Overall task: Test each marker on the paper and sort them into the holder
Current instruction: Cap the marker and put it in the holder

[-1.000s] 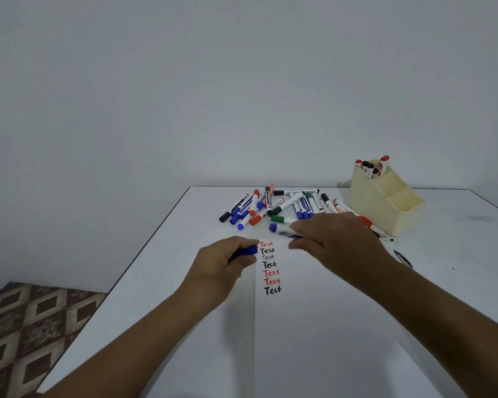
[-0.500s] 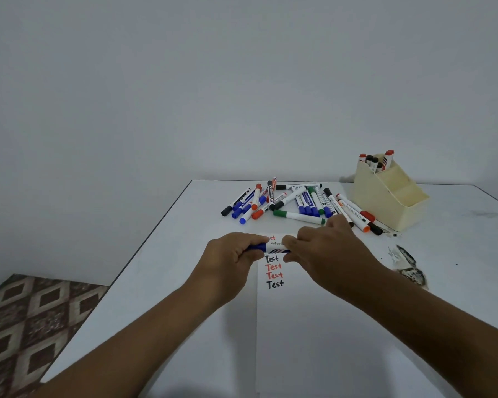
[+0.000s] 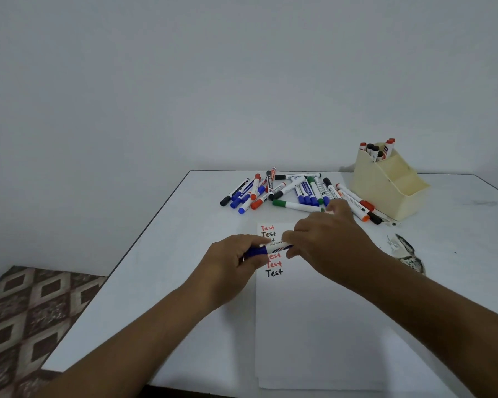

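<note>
I hold one blue marker (image 3: pixel 273 249) sideways with both hands, just above the paper (image 3: pixel 314 326) on the counter (image 3: pixel 161 254). My left hand (image 3: pixel 230 261) is curled around the blue cap end. My right hand (image 3: pixel 328 242) pinches the white body with bent fingers. I think the cap is on, or almost on, but my fingers hide the join, so I cannot be sure. To do this well, I should keep the cap and the body in one straight line and push them together until the cap sits tight. I should hold the marker up off the paper so it does not smear the red and black "Test" words (image 3: pixel 274 272) under it. Then this marker can go into the cream holder (image 3: pixel 385 193) at the far right, where some red and black markers (image 3: pixel 378 150) already stand in the back part. A big pile of markers (image 3: pixel 293 191) lies past the paper, next to the holder. I must take care not to bump them when I reach over.
</note>
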`<state>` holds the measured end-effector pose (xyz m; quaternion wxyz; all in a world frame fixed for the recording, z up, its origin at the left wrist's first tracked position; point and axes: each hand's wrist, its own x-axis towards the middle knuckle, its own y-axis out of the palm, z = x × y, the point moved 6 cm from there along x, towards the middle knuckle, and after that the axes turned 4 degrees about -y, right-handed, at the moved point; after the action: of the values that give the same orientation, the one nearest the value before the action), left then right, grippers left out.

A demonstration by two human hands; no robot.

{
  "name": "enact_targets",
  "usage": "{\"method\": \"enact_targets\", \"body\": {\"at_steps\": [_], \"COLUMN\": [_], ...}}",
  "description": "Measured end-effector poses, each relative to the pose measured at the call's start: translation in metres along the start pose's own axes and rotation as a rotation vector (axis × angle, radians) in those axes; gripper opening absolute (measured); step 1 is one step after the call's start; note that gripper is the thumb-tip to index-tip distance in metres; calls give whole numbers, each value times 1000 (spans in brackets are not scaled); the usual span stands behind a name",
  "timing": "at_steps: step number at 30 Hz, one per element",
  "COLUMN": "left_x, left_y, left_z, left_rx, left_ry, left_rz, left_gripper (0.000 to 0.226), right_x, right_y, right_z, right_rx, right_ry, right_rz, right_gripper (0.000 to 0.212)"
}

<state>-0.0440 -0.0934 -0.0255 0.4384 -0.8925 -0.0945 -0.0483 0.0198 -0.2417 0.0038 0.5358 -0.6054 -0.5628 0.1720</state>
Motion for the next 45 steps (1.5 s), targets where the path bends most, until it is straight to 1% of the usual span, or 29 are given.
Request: {"method": "enact_targets", "body": {"at_steps": [2, 3, 4, 5, 7, 8, 9, 10, 11, 12, 13, 14, 15, 17, 19, 20, 24, 29, 33, 38, 43, 45], "left_x": [0, 0, -1, -2, -5, -7, -7, -8, -8, -8, -8, -8, -8, -8, -8, -9, -9, -9, -8, -8, -8, -8], "left_y": [7, 8, 9, 10, 14, 17, 20, 23, 25, 27, 28, 28, 29, 30, 31, 31, 32, 34, 35, 35, 34, 34], "left_z": [9, 16, 23, 29, 40, 44, 46, 48, 49, 49, 50, 50, 50, 50, 51, 51, 53, 56, 56, 56, 55, 56], "left_rx": [51, 101, 171, 251, 375, 411, 444, 480, 512, 533, 542, 544, 546, 555, 571, 574, 558, 570, 582, 592, 594, 597], "left_ry": [-18, -5, 30, 81, 182, 201, 205, 210, 212, 209, 203, 197, 195, 197, 195, 190, 178, 184, 185, 182, 180, 181], "left_rz": [129, 173, 199, 215, 261, 295, 327, 355, 377, 388, 394, 397, 400, 403, 406, 409, 404, 399, 406, 413, 413, 417], "left_gripper": [79, 93, 100, 104, 107, 105, 102, 100, 98, 97, 97, 97, 97, 98, 97, 97, 97, 94, 95, 95, 96, 96], "right_x": [-5, -8, -12, -16, -21, -23, -25, -26, -28, -30, -33, -35, -36, -38, -41, -42, -40, -41, -41, -40, -40, -43], "right_y": [-7, -11, -13, -16, -9, -4, 2, 8, 14, 20, 26, 33, 37, 43, 48, 49, 49, 53, 57, 54, 54, 54], "right_z": [-4, -5, -7, -10, -14, -12, -11, -10, -9, -6, -2, 1, 5, 11, 16, 18, 22, 22, 22, 22, 22, 20], "right_rx": [11, 43, 130, 301, 828, 1064, 1238, 1402, 1552, 1673, 1729, 1716, 1653, 1509, 1467, 1449, 1279, 1184, 1185, 1235, 1123, 1128], "right_ry": [68, 116, 175, 264, 485, 591, 675, 755, 837, 925, 991, 1032, 1029, 976, 950, 945, 873, 851, 852, 846, 834, 851], "right_rz": [-119, -187, -242, -261, -255, -273, -327, -386, -434, -456, -447, -408, -350, -233, -177, -156, -68, -58, -23, -77, -84, -104], "right_gripper": [31, 30, 28, 24, 16, 15, 15, 21, 32, 41, 46, 47, 45, 31, 15, 12, 12, 14, 14, 10, 13, 13]}}
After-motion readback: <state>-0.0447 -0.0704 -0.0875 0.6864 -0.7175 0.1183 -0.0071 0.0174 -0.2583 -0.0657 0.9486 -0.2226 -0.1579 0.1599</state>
